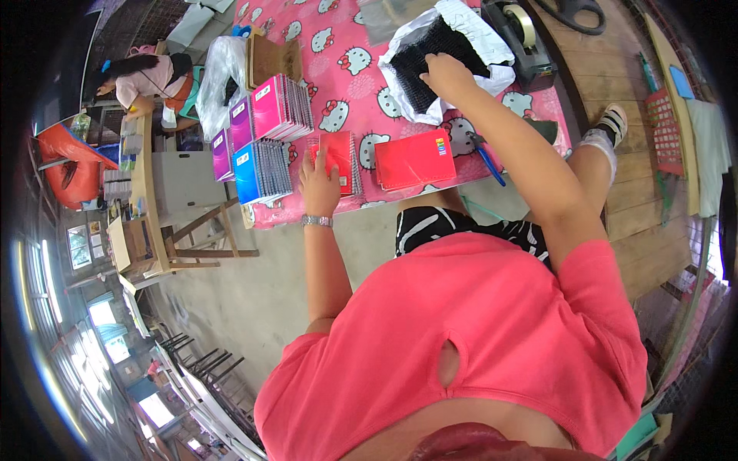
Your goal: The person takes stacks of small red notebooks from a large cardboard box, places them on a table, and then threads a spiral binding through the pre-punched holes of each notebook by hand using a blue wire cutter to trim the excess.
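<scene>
My left hand (319, 186), with a watch at the wrist, rests its spread fingers on a small stack of red spiral notebooks (335, 150) near the table's front edge. Out at the far side, my right hand (450, 77) reaches over a white wrapper (496, 58) that lies open around a pile of black binding coils (415, 69). Its fingers are bent and pinched at the coils; a single coil between them is too small to make out. Between the hands lies a larger red notebook (415, 160), flat, its bound edge toward me.
Left of my left hand stand stacks of blue (261, 173), pink (280, 107) and purple notebooks (241, 123). Blue-handled pliers (489, 163) lie by the front edge. A black tape dispenser (530, 58) stands at the right. Another person (146, 81) sits bent at the far left.
</scene>
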